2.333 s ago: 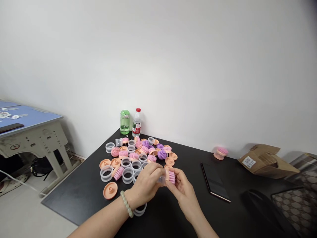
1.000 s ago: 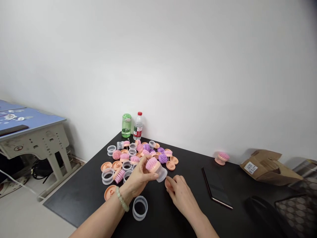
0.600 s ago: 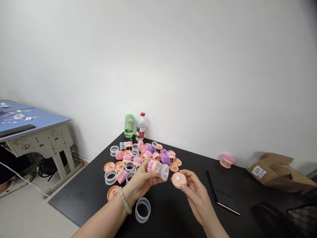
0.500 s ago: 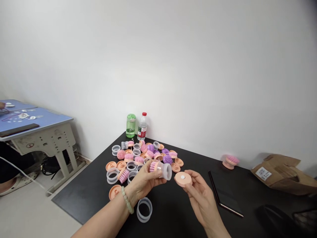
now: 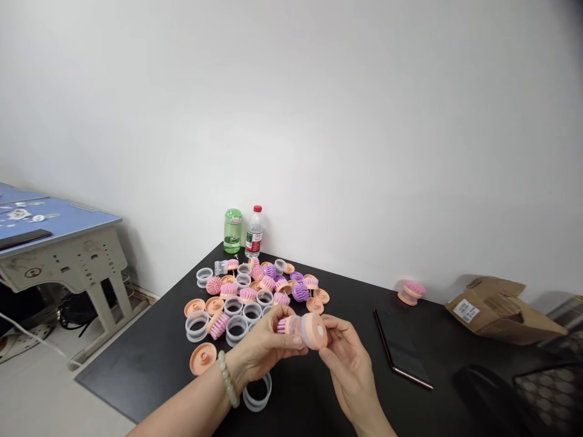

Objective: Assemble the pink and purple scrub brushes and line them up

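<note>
My left hand (image 5: 259, 347), with a bead bracelet on its wrist, is wrapped round a brush head with pink bristles (image 5: 282, 326) and a translucent collar (image 5: 296, 326). The bristles point left. My right hand (image 5: 350, 359) pinches a round peach cap (image 5: 316, 331) with a white spot on its face. The cap sits against the collar's right end; whether it is seated fully I cannot tell. Below my left hand lies a loose translucent ring (image 5: 257, 405), partly covered. Behind it are several more rings (image 5: 197, 326), peach caps (image 5: 203, 359) and pink and purple brush heads (image 5: 300, 292).
A green bottle (image 5: 232, 232) and a red-capped bottle (image 5: 254, 233) stand at the black table's (image 5: 136, 364) far corner. To the right are a tablet (image 5: 403, 352), an assembled brush (image 5: 411, 292) and a paper bag (image 5: 503, 312). A blue desk (image 5: 82, 217) stands left.
The peach cap has come left and tilted, from apart to touching the translucent collar. The view has turned slightly right.
</note>
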### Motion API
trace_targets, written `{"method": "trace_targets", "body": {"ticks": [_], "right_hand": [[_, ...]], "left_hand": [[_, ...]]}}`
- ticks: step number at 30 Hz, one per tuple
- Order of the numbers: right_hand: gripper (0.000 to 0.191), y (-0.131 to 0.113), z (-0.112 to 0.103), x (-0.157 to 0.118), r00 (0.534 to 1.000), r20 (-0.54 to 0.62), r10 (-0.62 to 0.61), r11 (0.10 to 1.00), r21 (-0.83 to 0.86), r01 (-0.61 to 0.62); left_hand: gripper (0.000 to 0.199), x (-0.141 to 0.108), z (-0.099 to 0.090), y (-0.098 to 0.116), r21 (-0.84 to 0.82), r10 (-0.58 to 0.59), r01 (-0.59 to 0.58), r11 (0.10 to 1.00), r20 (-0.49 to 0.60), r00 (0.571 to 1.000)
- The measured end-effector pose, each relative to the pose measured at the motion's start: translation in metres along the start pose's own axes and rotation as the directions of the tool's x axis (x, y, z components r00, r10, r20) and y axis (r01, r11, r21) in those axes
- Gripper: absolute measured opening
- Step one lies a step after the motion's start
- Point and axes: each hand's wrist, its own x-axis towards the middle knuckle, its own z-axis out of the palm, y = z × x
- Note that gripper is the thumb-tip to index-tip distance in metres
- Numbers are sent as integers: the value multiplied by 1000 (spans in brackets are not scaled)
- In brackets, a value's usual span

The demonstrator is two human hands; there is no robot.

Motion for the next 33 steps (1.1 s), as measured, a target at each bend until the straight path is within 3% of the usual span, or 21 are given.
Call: {"method": "trace_targets", "body": {"ticks": [4,7,11,14,17,22,26,33], "right_hand": [[35,-2,-3,-1,997,47,-68,994,-79,72],[39,-6,-7,-1,987,108,-117,961,-239,140],[42,-15,-12,3,948,228,-223,788,-531,313],[45,-16,-13,5,936,274,-222,717,-605,347],[39,-12,-14,6,962,219,-163,783,-564,261],[34,-9,-12,6,985,142,-100,934,-327,142],[37,-9,-9,6,989,103,-111,961,-244,133],[40,-3,-11,5,987,113,-114,959,-246,139]], "left_hand": [[51,-2,1,2,69,30,-31,997,3,1000],[52,-2,3,4,110,60,-60,992,1,998],[55,-2,4,5,167,80,-75,983,-19,997],[52,-1,3,4,298,143,-130,946,-22,990],[50,-1,3,3,363,164,-149,920,-11,986],[47,-2,4,4,251,132,-124,960,-14,991],[50,-2,4,6,249,148,-138,959,-20,989],[51,-3,4,9,336,152,-145,931,5,988]]}}
